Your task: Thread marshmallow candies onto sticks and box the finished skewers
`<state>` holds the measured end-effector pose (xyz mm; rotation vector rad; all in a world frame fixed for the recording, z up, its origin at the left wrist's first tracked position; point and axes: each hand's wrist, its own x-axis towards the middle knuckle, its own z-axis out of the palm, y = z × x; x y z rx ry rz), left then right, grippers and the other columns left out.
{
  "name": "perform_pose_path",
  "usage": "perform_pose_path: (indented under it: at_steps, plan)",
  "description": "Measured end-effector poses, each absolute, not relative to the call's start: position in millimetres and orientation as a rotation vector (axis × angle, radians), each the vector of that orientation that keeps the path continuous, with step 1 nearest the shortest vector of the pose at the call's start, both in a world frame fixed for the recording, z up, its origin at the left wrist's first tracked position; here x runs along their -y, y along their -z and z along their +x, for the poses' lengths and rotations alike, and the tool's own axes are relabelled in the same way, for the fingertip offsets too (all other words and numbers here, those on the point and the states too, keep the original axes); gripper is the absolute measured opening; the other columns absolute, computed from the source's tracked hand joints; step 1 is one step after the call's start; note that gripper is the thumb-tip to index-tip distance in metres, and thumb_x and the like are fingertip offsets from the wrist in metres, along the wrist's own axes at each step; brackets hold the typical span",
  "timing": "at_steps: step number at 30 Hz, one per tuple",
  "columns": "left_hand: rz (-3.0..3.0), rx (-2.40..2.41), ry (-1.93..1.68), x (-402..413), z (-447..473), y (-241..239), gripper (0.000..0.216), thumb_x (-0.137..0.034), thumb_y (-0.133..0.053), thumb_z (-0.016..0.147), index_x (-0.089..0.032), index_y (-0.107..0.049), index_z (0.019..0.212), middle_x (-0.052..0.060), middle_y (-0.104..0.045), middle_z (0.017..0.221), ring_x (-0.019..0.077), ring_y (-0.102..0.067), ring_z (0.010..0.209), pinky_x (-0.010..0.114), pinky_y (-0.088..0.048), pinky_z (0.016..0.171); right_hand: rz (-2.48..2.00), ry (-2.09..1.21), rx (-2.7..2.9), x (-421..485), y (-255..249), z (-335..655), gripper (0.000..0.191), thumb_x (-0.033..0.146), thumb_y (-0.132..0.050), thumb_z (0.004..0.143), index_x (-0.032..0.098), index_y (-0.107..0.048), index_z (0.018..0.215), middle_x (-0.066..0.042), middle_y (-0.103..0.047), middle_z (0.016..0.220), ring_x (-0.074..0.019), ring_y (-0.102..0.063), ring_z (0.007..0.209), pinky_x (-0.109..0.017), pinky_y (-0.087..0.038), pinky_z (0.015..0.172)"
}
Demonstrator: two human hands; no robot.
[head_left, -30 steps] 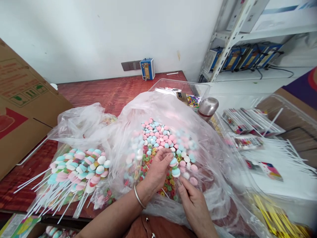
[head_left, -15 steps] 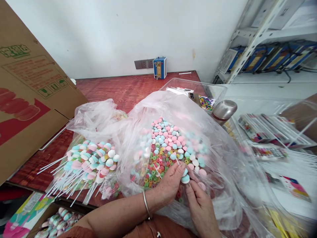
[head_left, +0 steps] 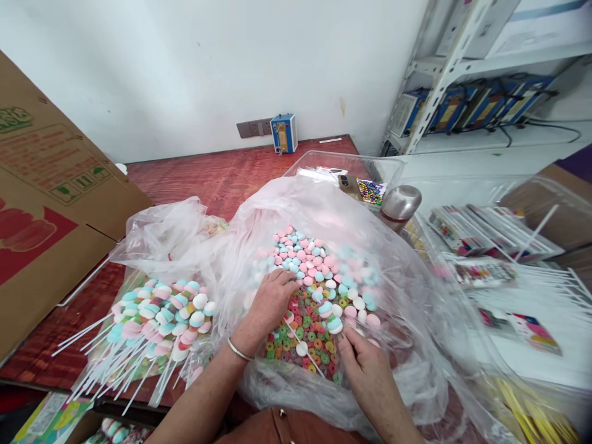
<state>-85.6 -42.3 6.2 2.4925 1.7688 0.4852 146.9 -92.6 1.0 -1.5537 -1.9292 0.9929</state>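
Observation:
My left hand (head_left: 272, 297) reaches over the left side of the candy pile, its fingers apart and bent down onto the candies; no held thing shows there. At the pile's right front, my right hand (head_left: 367, 361) pinches a short stack of pink, blue and white candies (head_left: 332, 322) at its lower end. A white stick with a white round candy (head_left: 301, 349) lies across the colourful ring gummies (head_left: 319, 339). Behind them spread loose pink, blue and white button-shaped candies (head_left: 308, 256). All this sits in a large clear plastic bag (head_left: 383, 246), folded open.
Finished-looking candy skewers (head_left: 161, 311) with white sticks lie in a heap on the left. A cardboard box (head_left: 55, 197) stands at the far left. Behind the bag are a clear tray (head_left: 383, 163), a phone (head_left: 346, 184) and a metal flask (head_left: 401, 205). Shelving (head_left: 439, 80) rises at right.
My left hand has left the stack and moved left and up to the loose candies. My right hand keeps the stack. A white candy now shows on the stick over the gummies. The view has shifted.

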Motion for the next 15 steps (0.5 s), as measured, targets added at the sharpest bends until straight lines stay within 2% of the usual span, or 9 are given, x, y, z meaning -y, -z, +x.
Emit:
perform_pose_path:
  at_steps: [2,4,7,9,12,15]
  plan:
    - [2.441,-1.735,-0.583,46,-82,-11,0.015,-0.015,-0.053,0.094,-0.020,-0.066,0.097,0.009,-0.066,0.118,0.0257,-0.054,0.116,0.045,-0.045,0.098,-1.575,-0.938,1.966,93,-2,147,0.034,0.039,-0.035,0.093,0.022,-0.049,0.067,0.000,-0.058,0.059,-0.0181,-0.053,0.058,-0.027,-0.034,0.058]
    - [2.270,-1.749,-0.723,51,-77,-18,0.016,-0.014,-0.050,0.094,-0.020,-0.065,0.097,0.009,-0.068,0.112,0.0245,-0.059,0.110,0.042,-0.047,0.095,-1.585,-0.884,1.992,94,-3,147,0.035,0.038,-0.034,0.094,0.023,-0.047,0.065,-0.001,-0.057,0.060,-0.0182,-0.052,0.058,-0.027,-0.034,0.058]
    - [1.752,-1.752,-0.925,55,-66,-29,0.011,-0.024,-0.054,0.092,-0.021,-0.065,0.093,0.005,-0.071,0.092,0.0194,-0.065,0.084,0.033,-0.051,0.077,-1.552,-0.858,2.012,94,-6,146,0.034,0.036,-0.034,0.095,0.023,-0.047,0.066,-0.001,-0.059,0.062,-0.0174,-0.053,0.058,-0.027,-0.034,0.058]
    - [1.392,-1.628,-1.019,56,-59,-34,0.013,-0.032,-0.061,0.088,-0.020,-0.064,0.088,0.002,-0.070,0.081,0.0172,-0.064,0.073,0.028,-0.050,0.067,-1.523,-0.837,2.020,95,-7,146,0.033,0.034,-0.035,0.095,0.023,-0.047,0.066,0.000,-0.058,0.060,-0.0168,-0.053,0.056,-0.026,-0.033,0.056]
    - [1.079,-1.419,-1.082,54,-51,-34,0.020,-0.037,-0.067,0.081,-0.018,-0.063,0.086,0.003,-0.070,0.075,0.0174,-0.066,0.071,0.028,-0.052,0.066,-1.503,-0.805,2.015,96,-8,145,0.032,0.031,-0.036,0.095,0.023,-0.046,0.066,0.001,-0.057,0.058,-0.0160,-0.053,0.054,-0.025,-0.033,0.054]
    - [1.085,-1.424,-1.104,57,-46,-30,0.019,-0.036,-0.068,0.080,-0.018,-0.063,0.084,0.003,-0.070,0.075,0.0174,-0.066,0.071,0.030,-0.053,0.067,-1.494,-0.776,2.019,98,-8,146,0.032,0.030,-0.036,0.095,0.023,-0.046,0.065,0.001,-0.057,0.057,-0.0160,-0.053,0.053,-0.025,-0.034,0.053]
